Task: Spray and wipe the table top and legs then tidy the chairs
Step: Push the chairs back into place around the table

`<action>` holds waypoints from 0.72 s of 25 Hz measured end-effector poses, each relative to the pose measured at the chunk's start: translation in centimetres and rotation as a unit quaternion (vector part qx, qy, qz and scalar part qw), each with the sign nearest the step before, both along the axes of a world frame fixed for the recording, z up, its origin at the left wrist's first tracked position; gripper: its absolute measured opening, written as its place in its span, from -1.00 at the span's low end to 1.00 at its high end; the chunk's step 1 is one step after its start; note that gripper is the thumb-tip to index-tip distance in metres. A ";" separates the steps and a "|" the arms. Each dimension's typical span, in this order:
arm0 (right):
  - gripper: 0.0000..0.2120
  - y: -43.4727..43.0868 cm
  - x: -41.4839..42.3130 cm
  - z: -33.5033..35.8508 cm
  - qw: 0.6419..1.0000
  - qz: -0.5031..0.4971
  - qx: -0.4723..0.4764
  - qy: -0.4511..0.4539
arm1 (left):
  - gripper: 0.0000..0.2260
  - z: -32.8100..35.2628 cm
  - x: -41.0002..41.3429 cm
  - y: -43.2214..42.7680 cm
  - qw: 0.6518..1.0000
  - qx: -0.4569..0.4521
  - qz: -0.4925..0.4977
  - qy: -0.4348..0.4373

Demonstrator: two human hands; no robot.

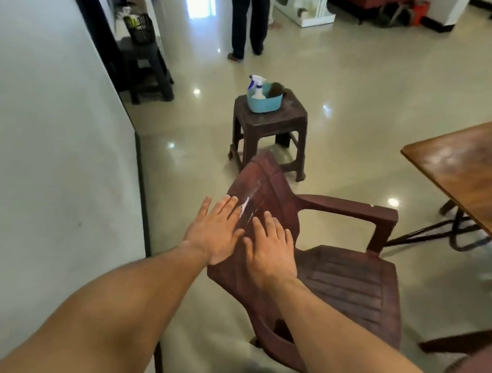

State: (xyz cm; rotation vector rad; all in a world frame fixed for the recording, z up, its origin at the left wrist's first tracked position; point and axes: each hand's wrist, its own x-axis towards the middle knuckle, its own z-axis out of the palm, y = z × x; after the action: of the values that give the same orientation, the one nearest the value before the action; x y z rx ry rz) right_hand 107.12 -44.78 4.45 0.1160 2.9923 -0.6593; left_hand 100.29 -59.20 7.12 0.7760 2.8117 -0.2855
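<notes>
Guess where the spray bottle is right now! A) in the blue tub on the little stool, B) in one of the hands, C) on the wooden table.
A: the spray bottle stands in the blue tub on the little stool, beyond both empty hands.

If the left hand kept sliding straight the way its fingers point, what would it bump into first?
The left hand lies flat on the back of the brown plastic chair, fingers pointing up it. Going on, it would slide off the top edge; beyond, roughly in line, stands the small brown stool, though depth is hard to judge.
</notes>
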 end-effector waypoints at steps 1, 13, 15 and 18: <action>-0.45 -0.5 -1.2 0.0 1.000 0.014 -0.011 -0.002 | -0.45 0.2 -1.7 -0.4 1.000 0.007 0.000 -0.009; -0.38 -10.4 -5.6 -0.9 0.963 -0.225 -0.089 -0.115 | -0.47 -1.7 -12.9 0.6 0.941 -0.111 -0.319 -0.018; -0.46 -13.4 -5.2 -1.1 0.943 -0.298 -0.074 -0.128 | -0.47 -1.7 -12.7 0.8 0.934 -0.110 -0.341 -0.012; -0.48 -14.9 -4.6 -1.5 0.948 -0.296 -0.005 -0.119 | -0.47 -1.9 -12.7 0.4 0.934 -0.080 -0.347 0.008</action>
State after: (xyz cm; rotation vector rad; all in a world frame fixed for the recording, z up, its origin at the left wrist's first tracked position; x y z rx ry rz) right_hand 102.48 -59.69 2.91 1.0428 2.7007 -0.6400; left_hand 87.59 -58.81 5.23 1.7009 2.3751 -0.6153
